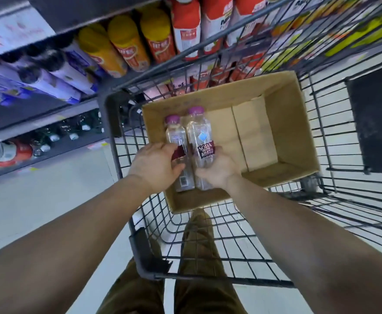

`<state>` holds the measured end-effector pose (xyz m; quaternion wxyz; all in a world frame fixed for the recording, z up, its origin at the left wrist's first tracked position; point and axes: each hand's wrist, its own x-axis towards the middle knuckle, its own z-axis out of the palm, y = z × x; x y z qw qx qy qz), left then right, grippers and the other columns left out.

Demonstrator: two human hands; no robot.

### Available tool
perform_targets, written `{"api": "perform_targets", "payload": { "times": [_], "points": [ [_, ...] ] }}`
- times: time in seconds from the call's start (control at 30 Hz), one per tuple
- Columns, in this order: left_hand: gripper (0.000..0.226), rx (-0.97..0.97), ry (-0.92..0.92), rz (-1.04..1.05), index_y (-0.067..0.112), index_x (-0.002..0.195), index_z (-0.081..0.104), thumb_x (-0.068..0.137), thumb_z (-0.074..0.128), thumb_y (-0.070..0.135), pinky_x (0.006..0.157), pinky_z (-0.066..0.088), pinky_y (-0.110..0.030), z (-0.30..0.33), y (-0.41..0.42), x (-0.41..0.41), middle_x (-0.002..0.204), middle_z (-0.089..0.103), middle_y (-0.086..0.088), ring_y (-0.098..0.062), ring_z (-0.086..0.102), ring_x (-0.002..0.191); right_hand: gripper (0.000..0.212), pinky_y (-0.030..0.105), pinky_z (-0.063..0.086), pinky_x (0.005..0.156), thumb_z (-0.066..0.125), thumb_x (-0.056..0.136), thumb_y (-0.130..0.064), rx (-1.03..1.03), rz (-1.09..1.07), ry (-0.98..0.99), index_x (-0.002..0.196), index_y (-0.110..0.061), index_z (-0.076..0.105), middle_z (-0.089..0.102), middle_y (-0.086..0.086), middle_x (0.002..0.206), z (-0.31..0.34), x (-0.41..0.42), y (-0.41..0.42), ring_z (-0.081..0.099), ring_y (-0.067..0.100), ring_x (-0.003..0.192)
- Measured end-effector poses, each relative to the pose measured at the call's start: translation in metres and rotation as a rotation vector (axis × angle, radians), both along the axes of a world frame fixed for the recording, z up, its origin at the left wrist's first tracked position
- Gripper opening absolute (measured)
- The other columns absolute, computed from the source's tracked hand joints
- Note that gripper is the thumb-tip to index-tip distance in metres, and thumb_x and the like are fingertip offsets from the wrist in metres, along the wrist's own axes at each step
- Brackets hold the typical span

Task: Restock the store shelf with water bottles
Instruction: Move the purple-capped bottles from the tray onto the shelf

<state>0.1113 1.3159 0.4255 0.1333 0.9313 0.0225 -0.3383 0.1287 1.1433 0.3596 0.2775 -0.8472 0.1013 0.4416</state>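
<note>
Two clear water bottles with purple caps lie side by side in an open cardboard box (296,123) inside a black wire cart (335,155). My left hand (156,164) grips the left bottle (174,134) around its lower half. My right hand (217,168) grips the right bottle (200,137), labelled "SODA", near its base. The right bottle sits slightly higher than the left one. Both bottles' bases are partly hidden by my hands.
Store shelves (49,103) run along the left, stocked with yellow-capped (122,44), red-and-white (187,26) and purple-labelled (49,73) bottles. Lower down, dark bottles (72,130) stand in a row. A black panel (375,123) lies at the cart's right side. Pale floor lies on the left.
</note>
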Motion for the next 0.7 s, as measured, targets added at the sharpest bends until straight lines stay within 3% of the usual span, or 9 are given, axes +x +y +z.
{"api": "perform_targets", "payload": {
  "times": [0.1,0.17,0.27,0.33,0.37,0.43,0.53,0.63,0.7],
  "points": [
    [0.055,-0.099,0.063,0.173,0.026,0.133,0.049,0.089,0.049,0.060,0.092,0.047,-0.036,0.009,-0.003,0.010,0.122,0.061,-0.005,-0.024,0.056,0.109,0.050,0.027,0.047,0.071,0.073,0.075,-0.030,0.079,0.018,-0.104,0.113,-0.025,0.041,0.054,-0.014,0.079,0.036,-0.001,0.001,0.059,0.015,0.085],
    [0.062,-0.264,0.114,0.344,0.028,0.137,0.045,0.086,0.055,0.061,0.093,0.044,-0.033,0.015,-0.001,0.018,0.129,0.059,0.002,-0.021,0.057,0.114,0.055,0.029,0.051,0.073,0.071,0.073,-0.032,0.116,0.058,-0.167,0.119,-0.026,0.041,0.058,-0.013,0.081,0.059,0.000,0.007,0.061,0.014,0.084],
    [0.051,-0.582,0.172,0.616,0.028,0.122,0.056,0.079,0.071,0.051,0.096,0.047,-0.033,0.027,0.005,0.027,0.121,0.064,0.009,-0.015,0.061,0.110,0.060,0.034,0.055,0.076,0.070,0.070,-0.038,0.138,0.121,-0.242,0.120,-0.029,0.038,0.064,-0.011,0.089,0.079,0.001,0.021,0.066,0.017,0.085],
    [0.037,-0.745,0.208,0.746,0.031,0.108,0.061,0.077,0.077,0.039,0.081,0.054,-0.031,0.034,0.011,0.029,0.110,0.071,0.003,-0.019,0.068,0.100,0.065,0.033,0.055,0.077,0.070,0.071,-0.041,0.158,0.146,-0.296,0.125,-0.029,0.036,0.065,-0.011,0.095,0.090,0.002,0.029,0.066,0.017,0.087],
    [0.040,-0.785,0.213,0.771,0.030,0.108,0.062,0.074,0.080,0.037,0.078,0.055,-0.032,0.037,0.014,0.029,0.106,0.073,0.001,-0.021,0.069,0.098,0.065,0.032,0.054,0.078,0.070,0.074,-0.043,0.171,0.156,-0.317,0.127,-0.027,0.035,0.064,-0.011,0.096,0.094,0.002,0.031,0.065,0.017,0.088],
    [0.050,-0.792,0.187,0.770,0.028,0.111,0.065,0.066,0.084,0.041,0.085,0.055,-0.038,0.041,0.026,0.026,0.105,0.074,0.001,-0.022,0.070,0.099,0.067,0.031,0.052,0.082,0.067,0.079,-0.052,0.236,0.154,-0.283,0.133,-0.029,0.034,0.063,-0.012,0.102,0.102,0.001,0.033,0.064,0.013,0.093],
    [0.039,-0.825,0.171,0.793,0.021,0.115,0.063,0.079,0.078,0.025,0.085,0.056,-0.037,0.049,0.042,0.021,0.107,0.073,-0.001,-0.023,0.070,0.102,0.061,0.030,0.045,0.090,0.047,0.089,-0.062,0.321,0.090,-0.191,0.143,-0.041,0.026,0.058,-0.012,0.123,0.100,-0.003,0.021,0.059,0.016,0.110],
    [0.058,-0.795,0.152,0.783,0.018,0.119,0.060,0.069,0.084,0.036,0.084,0.056,-0.038,0.061,0.065,0.017,0.107,0.073,-0.001,-0.022,0.070,0.101,0.054,0.029,0.038,0.089,0.035,0.098,-0.054,0.215,0.046,-0.146,0.147,-0.032,0.026,0.053,-0.004,0.134,0.073,-0.002,0.020,0.055,0.022,0.116],
    [0.054,-0.760,0.108,0.759,0.021,0.112,0.061,0.067,0.085,0.037,0.084,0.055,-0.037,0.069,0.078,0.015,0.104,0.074,0.000,-0.020,0.070,0.098,0.058,0.035,0.043,0.094,0.042,0.097,-0.051,0.110,0.075,-0.085,0.146,-0.025,0.027,0.050,0.004,0.138,0.043,-0.003,0.027,0.056,0.028,0.116]
  ]
}}
